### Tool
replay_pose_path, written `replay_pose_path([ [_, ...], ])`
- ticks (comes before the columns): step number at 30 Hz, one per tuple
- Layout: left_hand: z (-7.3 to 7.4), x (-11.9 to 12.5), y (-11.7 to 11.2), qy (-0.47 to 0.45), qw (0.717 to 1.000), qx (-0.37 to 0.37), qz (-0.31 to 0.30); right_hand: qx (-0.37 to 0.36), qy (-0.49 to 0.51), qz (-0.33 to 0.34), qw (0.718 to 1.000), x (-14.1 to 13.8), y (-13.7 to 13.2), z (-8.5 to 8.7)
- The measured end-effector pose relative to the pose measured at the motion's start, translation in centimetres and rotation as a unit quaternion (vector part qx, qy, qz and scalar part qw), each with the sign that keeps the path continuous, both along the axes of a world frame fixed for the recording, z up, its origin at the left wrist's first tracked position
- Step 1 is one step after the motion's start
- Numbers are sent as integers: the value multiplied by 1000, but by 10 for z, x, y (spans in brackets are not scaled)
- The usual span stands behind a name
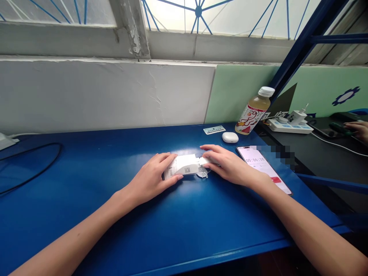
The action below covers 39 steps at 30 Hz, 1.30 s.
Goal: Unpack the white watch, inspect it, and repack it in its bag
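In the middle of the blue desk (120,230) lies a small white box (184,165) with printed labels and a square code. My left hand (153,176) is closed around its left end, thumb along the near side. At the right end of the box, my right hand (225,163) has its fingers closed on a narrow white piece (205,161); whether this is part of the box or a separate thing I cannot tell. Just below, between the hands, is a small crumpled clear-and-white item (202,173), too unclear to name.
A phone (263,168) showing a timer lies by my right forearm. Behind it are an earbud case (230,137), a card (214,130) and a drink bottle (254,111). A black cable (51,166) curves at left. A power strip (290,126) and another person's hand (359,130) are at right.
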<state>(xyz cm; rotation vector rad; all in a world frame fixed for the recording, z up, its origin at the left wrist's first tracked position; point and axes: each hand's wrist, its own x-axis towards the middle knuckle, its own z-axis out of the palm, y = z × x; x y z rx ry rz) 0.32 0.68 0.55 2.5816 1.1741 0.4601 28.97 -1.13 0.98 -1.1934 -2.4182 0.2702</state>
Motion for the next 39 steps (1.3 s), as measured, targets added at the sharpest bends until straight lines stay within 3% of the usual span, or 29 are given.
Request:
replay_pose_path([
  [5, 7, -2, 2, -26, 1000, -3, 17, 17, -30, -62, 997, 13, 2, 14],
  [9, 10, -4, 4, -27, 1000, -3, -1, 35, -16, -74, 997, 17, 2, 21],
  [20, 1, -6, 7, -2, 1000, 5, 3, 127, 81, -176, 973, 18, 6, 22],
  [27, -1, -7, 6, 41, 999, -25, -19, 133, 127, -184, 966, 14, 2, 30],
  [31, 0, -6, 5, 34, 999, -39, 4, 140, 121, -175, 967, 10, 2, 23],
  [35, 5, -2, -2, -79, 994, 70, 6, 126, 106, -136, 977, 0, -1, 14],
  [39, 12, 9, -16, -130, 965, 207, -92, 123, 84, -59, 987, -14, -10, 14],
])
